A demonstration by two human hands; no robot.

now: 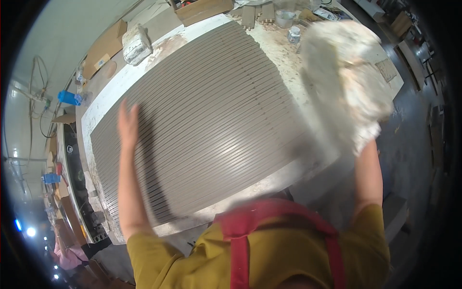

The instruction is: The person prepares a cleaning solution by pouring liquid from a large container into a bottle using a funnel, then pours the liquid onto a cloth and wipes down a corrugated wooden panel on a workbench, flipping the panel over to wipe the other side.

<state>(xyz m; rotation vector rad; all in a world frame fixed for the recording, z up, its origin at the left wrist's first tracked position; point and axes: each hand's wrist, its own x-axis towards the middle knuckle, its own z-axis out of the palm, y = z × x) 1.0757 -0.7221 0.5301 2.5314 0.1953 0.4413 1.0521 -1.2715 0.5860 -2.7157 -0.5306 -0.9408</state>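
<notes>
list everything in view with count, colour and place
ribbed surface: 1, grey-brown, across table
table: 1, white-topped, centre
lumpy bundle: 1, whitish, blurred, at right
lumpy block: 1, white, upper left
jar: 1, white, far side
tub: 1, clear, beside jar
box: 1, brown, top
blue containers: 2, left
co-worker: 1, pink top, lower left
other background clutter: too unclear to count
shirt: 1, mustard, bottom
straps: 2, red, over shirt
left hand: 1, bare, over ribbed surface
right forearm: 1, bare, below bundle
</notes>
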